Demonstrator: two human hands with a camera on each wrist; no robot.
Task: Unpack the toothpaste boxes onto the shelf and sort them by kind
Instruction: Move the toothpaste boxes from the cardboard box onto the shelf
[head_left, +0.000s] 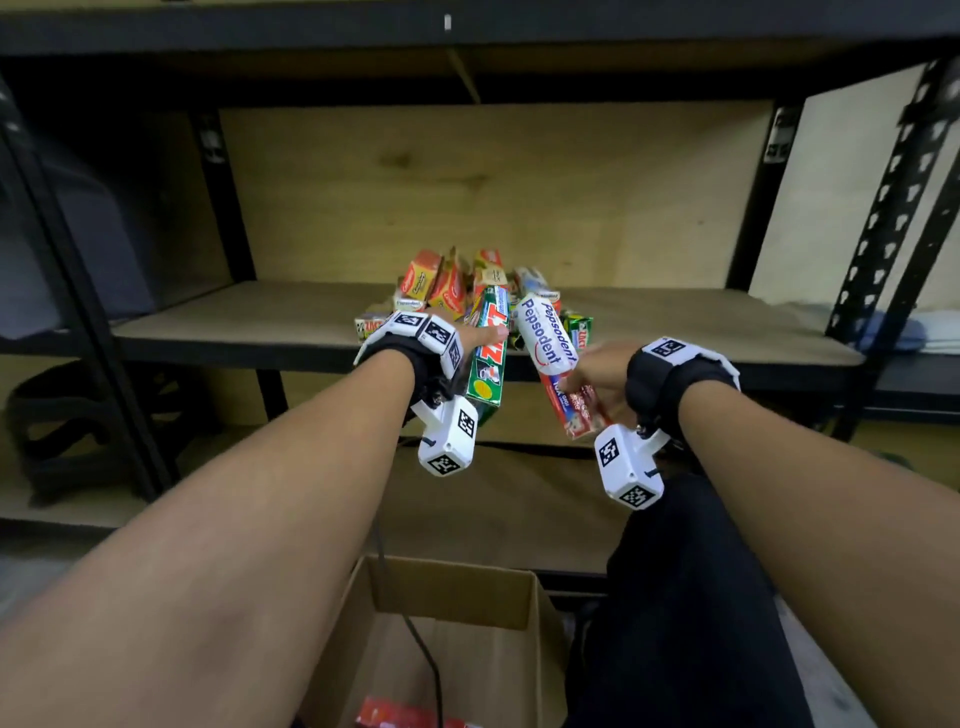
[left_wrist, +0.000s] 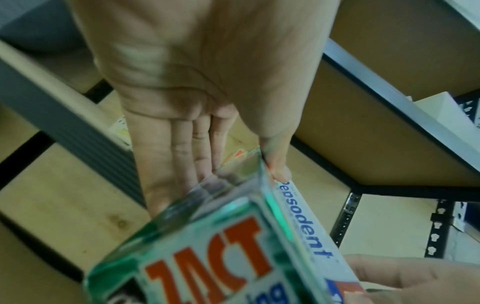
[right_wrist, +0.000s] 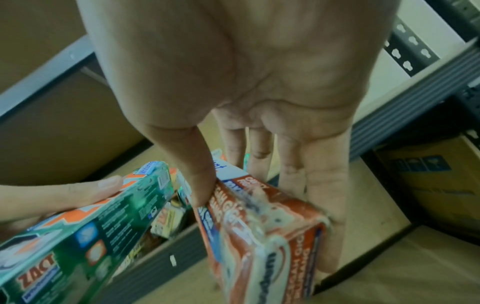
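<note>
My left hand (head_left: 474, 336) holds a green Zact toothpaste box (head_left: 488, 358) lengthwise, thumb on one side and fingers on the other (left_wrist: 182, 164). In my right hand (head_left: 597, 370) is a white and red Pepsodent box (head_left: 548, 332), gripped by its red end between thumb and fingers (right_wrist: 322, 185). Both boxes are held side by side in the air at the front edge of the wooden shelf (head_left: 234, 317), pointing toward it. A mixed pile of toothpaste boxes (head_left: 447, 283), orange, green and white, lies on the shelf behind them.
An open cardboard carton (head_left: 467, 587) stands on the floor below my arms, with a red box (head_left: 395, 714) at its bottom. Black metal shelf posts (head_left: 883, 208) rise on both sides. A dark stool (head_left: 67, 426) sits lower left. Shelf board shows left and right of the pile.
</note>
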